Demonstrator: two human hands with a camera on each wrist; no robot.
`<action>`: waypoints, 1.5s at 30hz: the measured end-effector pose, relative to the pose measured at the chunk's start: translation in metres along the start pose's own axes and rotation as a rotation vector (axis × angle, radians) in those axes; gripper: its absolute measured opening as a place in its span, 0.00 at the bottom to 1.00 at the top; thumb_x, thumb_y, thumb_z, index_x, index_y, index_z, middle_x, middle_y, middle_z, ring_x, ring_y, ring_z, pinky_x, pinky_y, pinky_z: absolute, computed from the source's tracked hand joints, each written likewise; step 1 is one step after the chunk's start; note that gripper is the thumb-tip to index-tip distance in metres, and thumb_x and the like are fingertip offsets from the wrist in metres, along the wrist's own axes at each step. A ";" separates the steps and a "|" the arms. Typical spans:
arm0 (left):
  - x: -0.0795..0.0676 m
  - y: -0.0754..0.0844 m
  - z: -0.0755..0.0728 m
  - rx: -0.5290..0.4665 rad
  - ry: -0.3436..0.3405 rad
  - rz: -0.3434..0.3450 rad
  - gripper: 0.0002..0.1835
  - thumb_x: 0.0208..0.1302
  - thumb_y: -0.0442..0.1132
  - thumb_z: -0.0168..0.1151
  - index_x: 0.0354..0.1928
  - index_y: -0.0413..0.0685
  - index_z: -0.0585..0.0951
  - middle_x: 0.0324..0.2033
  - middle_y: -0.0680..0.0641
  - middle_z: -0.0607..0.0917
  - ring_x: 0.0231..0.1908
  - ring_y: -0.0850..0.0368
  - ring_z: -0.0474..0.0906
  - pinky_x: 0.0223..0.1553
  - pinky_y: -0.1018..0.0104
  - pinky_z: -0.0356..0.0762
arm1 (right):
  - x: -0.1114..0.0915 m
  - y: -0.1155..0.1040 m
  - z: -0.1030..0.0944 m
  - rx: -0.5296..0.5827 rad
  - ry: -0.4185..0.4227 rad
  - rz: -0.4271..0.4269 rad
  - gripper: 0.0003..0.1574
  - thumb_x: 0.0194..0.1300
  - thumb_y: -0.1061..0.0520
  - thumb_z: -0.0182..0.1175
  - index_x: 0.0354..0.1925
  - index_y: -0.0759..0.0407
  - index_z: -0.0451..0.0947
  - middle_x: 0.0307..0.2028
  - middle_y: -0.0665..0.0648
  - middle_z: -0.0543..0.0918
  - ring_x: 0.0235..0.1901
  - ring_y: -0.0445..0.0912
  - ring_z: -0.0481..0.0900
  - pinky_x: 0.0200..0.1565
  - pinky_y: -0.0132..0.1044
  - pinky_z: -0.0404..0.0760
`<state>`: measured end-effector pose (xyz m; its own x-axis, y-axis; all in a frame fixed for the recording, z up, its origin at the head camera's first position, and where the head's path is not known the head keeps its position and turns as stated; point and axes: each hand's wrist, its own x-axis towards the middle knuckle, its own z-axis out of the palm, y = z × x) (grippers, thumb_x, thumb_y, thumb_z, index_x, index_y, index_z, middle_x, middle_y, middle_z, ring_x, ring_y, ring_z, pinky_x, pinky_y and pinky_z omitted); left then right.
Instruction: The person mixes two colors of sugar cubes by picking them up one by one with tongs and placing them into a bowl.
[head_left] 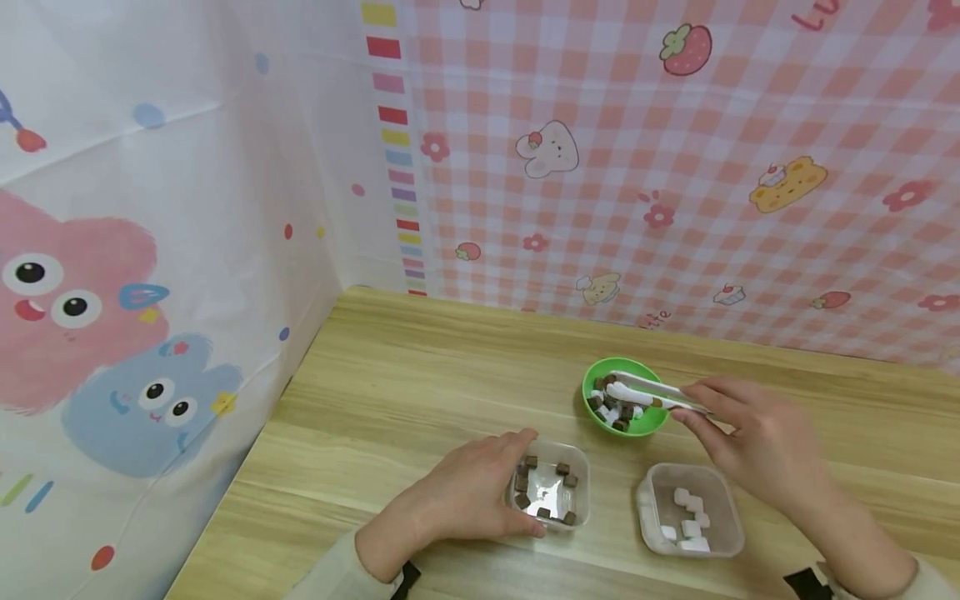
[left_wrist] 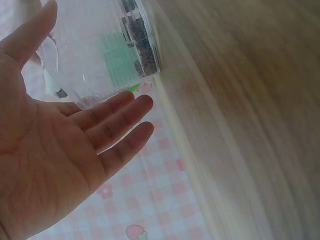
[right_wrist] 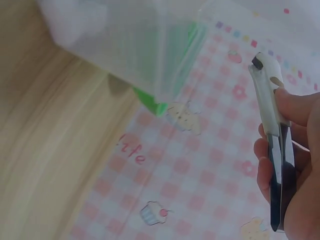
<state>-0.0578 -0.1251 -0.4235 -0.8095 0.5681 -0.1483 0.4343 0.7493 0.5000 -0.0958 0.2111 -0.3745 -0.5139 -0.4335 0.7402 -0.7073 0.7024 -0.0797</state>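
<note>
My left hand (head_left: 480, 487) holds the side of a clear square plastic container (head_left: 587, 492), thumb at the near edge and fingers at the far side. Several small brown cubes (head_left: 522, 483) lie inside along its walls. In the left wrist view the outer fingers (left_wrist: 120, 120) stretch out loosely. My right hand (head_left: 757, 442) grips tongs with white tips (head_left: 637, 398), which reach over a green bowl (head_left: 654, 427) of mixed brown and white cubes. A dark piece (right_wrist: 257, 62) shows at the tongs' tips in the right wrist view.
A second clear container (head_left: 729, 533) with several white cubes (head_left: 692, 527) stands below the right forearm. The wooden table (head_left: 390, 375) ends at a pink checked cloth (head_left: 480, 183) behind and a white printed cloth (head_left: 247, 167) on the left.
</note>
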 end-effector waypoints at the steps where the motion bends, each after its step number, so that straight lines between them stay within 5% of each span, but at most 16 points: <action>1: 0.000 0.000 0.000 0.004 0.000 0.001 0.60 0.54 0.68 0.76 0.80 0.45 0.60 0.75 0.43 0.70 0.72 0.46 0.69 0.72 0.48 0.67 | -0.002 0.002 0.000 -0.007 0.004 0.010 0.43 0.78 0.29 0.51 0.34 0.64 0.91 0.32 0.59 0.89 0.23 0.53 0.86 0.22 0.45 0.78; 14: 0.002 0.002 0.001 -0.001 -0.008 0.001 0.59 0.55 0.68 0.75 0.81 0.46 0.60 0.75 0.45 0.70 0.73 0.49 0.68 0.72 0.49 0.67 | -0.023 0.019 -0.007 -0.042 -0.076 0.142 0.49 0.74 0.23 0.48 0.41 0.64 0.90 0.37 0.59 0.90 0.16 0.36 0.79 0.18 0.34 0.73; 25: 0.001 0.003 0.002 0.004 -0.006 -0.003 0.60 0.55 0.69 0.75 0.81 0.46 0.60 0.75 0.44 0.70 0.73 0.48 0.68 0.73 0.49 0.66 | -0.032 0.024 -0.021 -0.012 -0.091 0.208 0.47 0.75 0.25 0.48 0.49 0.65 0.88 0.39 0.57 0.89 0.26 0.45 0.82 0.27 0.32 0.78; 31: 0.001 0.004 0.000 0.014 -0.001 0.007 0.60 0.54 0.68 0.76 0.81 0.45 0.60 0.74 0.44 0.71 0.72 0.48 0.69 0.72 0.49 0.67 | -0.042 0.025 -0.032 -0.019 -0.085 0.282 0.31 0.72 0.39 0.67 0.52 0.66 0.86 0.43 0.59 0.88 0.33 0.42 0.82 0.33 0.28 0.77; 39: -0.001 0.002 -0.002 0.014 -0.005 0.017 0.63 0.53 0.70 0.75 0.82 0.45 0.57 0.74 0.42 0.72 0.72 0.47 0.69 0.72 0.48 0.67 | -0.059 0.031 -0.047 -0.028 -0.075 0.329 0.26 0.71 0.48 0.70 0.54 0.68 0.85 0.45 0.61 0.87 0.40 0.25 0.73 0.36 0.22 0.72; 45: -0.001 0.001 -0.006 0.025 -0.005 0.023 0.64 0.54 0.71 0.74 0.82 0.45 0.56 0.74 0.43 0.71 0.72 0.46 0.70 0.71 0.46 0.67 | -0.079 0.038 -0.058 -0.059 -0.100 0.336 0.26 0.72 0.50 0.69 0.54 0.72 0.84 0.42 0.62 0.86 0.37 0.31 0.72 0.31 0.23 0.70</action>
<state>-0.0588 -0.1272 -0.4177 -0.7972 0.5870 -0.1411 0.4626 0.7442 0.4819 -0.0538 0.3043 -0.3975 -0.7603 -0.2233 0.6099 -0.4628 0.8452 -0.2674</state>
